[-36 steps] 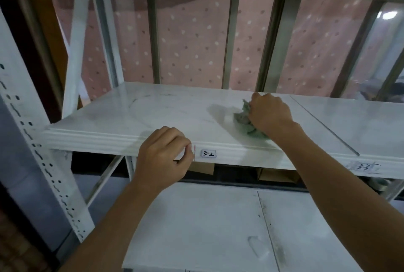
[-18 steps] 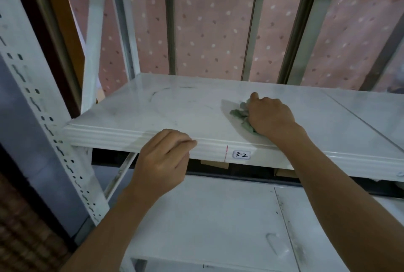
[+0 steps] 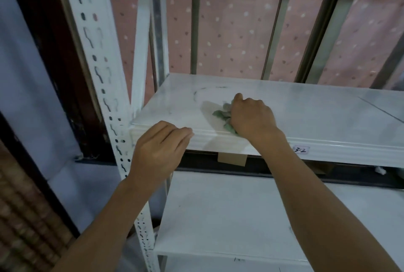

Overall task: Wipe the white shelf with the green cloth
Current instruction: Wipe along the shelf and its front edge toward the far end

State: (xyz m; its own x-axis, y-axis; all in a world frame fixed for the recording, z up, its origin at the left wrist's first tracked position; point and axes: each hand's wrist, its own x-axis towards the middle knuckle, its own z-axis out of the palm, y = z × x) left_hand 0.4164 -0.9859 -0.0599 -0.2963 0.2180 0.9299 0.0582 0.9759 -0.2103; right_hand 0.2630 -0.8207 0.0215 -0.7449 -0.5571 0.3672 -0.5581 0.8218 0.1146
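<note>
Currently gripping green cloth point(image 3: 222, 114) in right hand point(image 3: 251, 116), bracing white shelf point(image 3: 317, 114) with slack left hand point(image 3: 159, 151); ideally sweeping toward dark scuffs point(image 3: 196, 94).

One wide-angle view, worn on the person's head, faces forward and somewhat down, close up to the white shelf point(image 3: 306, 114), whose front edge crosses mid-frame. The lower shelf point(image 3: 229, 217) fills the bottom right. The slotted upright point(image 3: 102, 88) at left looks blurred, its holes seemingly doubled.
</note>
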